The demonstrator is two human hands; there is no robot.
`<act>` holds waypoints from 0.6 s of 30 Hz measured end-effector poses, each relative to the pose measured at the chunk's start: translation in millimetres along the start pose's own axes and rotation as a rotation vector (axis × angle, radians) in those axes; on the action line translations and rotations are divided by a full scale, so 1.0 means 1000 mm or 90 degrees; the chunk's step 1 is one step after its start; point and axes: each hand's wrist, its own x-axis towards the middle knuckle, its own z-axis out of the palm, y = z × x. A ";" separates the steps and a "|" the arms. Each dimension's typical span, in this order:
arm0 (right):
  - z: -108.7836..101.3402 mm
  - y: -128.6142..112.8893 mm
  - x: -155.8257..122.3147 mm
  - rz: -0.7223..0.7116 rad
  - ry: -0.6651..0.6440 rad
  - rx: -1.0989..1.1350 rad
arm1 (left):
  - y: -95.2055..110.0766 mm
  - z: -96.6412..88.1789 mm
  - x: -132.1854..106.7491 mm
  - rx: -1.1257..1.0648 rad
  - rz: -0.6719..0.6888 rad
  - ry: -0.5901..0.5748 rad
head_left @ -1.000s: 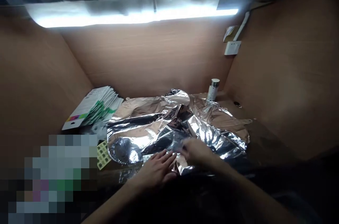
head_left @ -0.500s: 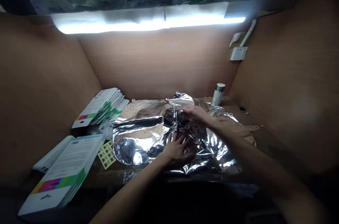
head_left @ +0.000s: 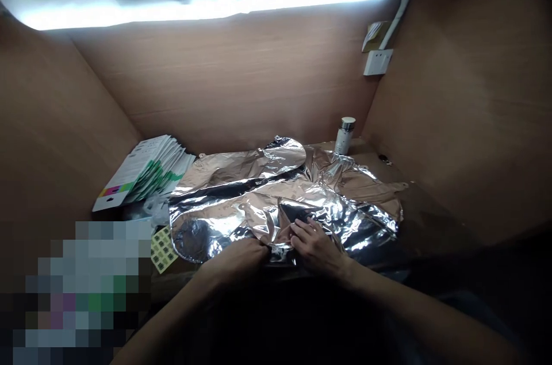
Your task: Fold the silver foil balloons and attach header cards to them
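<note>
1. Both hands have dropped back to the near edge of the crinkled silver foil sheet (head_left: 241,204), which lies spread on the wooden worktop (head_left: 371,166).
2. Left hand (head_left: 235,258) curls over a fold, fingertips hidden, so I cannot tell if it grips.
3. Right hand (head_left: 317,248) rests narrow, fingers together, on the foil beside it.
4. Step in hand looks like folding; the crease seems to need pressing flat.
5. Printed cards (head_left: 146,169) stack left of the foil; a white bottle (head_left: 345,136) stands beyond it.
</note>
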 end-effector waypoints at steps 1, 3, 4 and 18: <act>-0.003 0.000 0.002 -0.009 -0.010 0.003 | 0.004 -0.009 -0.007 0.024 0.029 0.005; -0.012 0.000 0.005 -0.030 -0.045 0.005 | 0.008 -0.017 -0.013 0.068 0.071 0.080; -0.018 0.000 0.006 -0.039 -0.068 0.005 | 0.006 -0.016 -0.013 0.095 0.087 0.110; -0.066 0.028 -0.041 -0.027 -0.201 0.275 | -0.043 0.049 -0.037 -0.007 0.133 0.038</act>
